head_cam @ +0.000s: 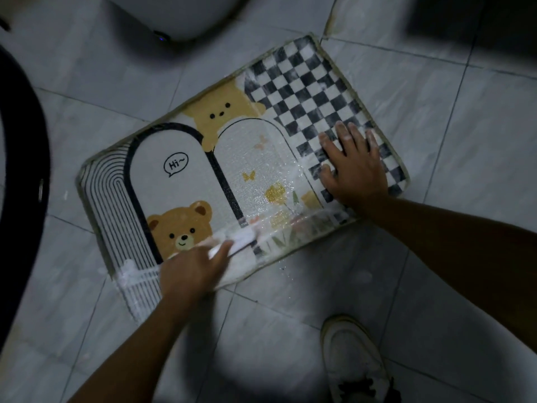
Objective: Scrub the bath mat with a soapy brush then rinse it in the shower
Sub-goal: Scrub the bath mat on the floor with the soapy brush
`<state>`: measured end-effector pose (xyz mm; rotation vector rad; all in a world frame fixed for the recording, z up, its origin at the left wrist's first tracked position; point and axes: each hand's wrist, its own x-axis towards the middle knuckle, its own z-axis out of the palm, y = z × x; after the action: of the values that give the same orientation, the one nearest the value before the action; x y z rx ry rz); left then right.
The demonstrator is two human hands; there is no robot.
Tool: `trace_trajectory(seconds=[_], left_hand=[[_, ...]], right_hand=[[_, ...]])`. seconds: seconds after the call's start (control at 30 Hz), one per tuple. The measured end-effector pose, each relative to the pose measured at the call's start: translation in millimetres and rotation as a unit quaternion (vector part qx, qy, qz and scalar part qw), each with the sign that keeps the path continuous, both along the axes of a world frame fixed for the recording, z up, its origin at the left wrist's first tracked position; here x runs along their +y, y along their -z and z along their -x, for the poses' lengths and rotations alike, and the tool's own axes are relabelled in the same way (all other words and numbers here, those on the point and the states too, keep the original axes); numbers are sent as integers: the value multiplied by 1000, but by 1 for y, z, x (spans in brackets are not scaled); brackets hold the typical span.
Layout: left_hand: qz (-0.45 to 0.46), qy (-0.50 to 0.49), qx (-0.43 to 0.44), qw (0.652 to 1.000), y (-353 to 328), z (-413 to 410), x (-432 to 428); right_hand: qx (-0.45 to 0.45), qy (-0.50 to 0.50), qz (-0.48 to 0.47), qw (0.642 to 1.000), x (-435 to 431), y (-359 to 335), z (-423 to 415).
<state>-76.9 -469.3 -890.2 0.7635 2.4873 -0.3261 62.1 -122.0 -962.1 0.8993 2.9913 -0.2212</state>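
Head view, what's down there? (poster 1)

Tiled floor (453,117), bath mat (174,184) lying flat on it, foamy along its near edge, wet in the middle. (poster 2)

And the hands? (poster 1)

Well apart: right hand (354,167) pressed flat on the mat's checkered right end, fingers spread; left hand (191,269) curled round a white brush (239,242) at the near edge, kinda blurry tho. (poster 2)
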Motion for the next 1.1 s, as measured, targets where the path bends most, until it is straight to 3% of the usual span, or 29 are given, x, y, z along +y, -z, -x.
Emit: trace_trajectory(seconds=[0.1,0.23,0.33,0.43,0.6,0.7,0.83,0.93,1.0,1.1], left_hand=[[37,23,18,999,-5,13,-34],[-62,3,-6,998,6,-23,68],[-77,12,-33,996,12,-36,111],[-48,29,-42,998,5,-20,70],[5,21,21,1000,-12,4,24],[-37,36,11,999,0,-15,70],[-85,88,-15,992,10,-35,142],[-74,59,-43,995,6,-24,118],[-35,24,-44,998,-3,-10,81],[8,89,13,996,-15,-7,63]], right_hand=[[-3,2,-2,1000,-1,-1,-2],[-7,-1,3,1000,-3,-2,0],[-2,2,0,1000,0,-2,0],[-11,3,8,1000,1,-1,2],[3,-1,8,1000,-2,-1,3],[11,3,25,1000,0,-1,4],[92,-42,100,990,16,-2,-4],[48,-127,52,989,48,0,-38],[36,-126,32,991,51,4,-55],[52,-101,24,993,45,7,-57]])
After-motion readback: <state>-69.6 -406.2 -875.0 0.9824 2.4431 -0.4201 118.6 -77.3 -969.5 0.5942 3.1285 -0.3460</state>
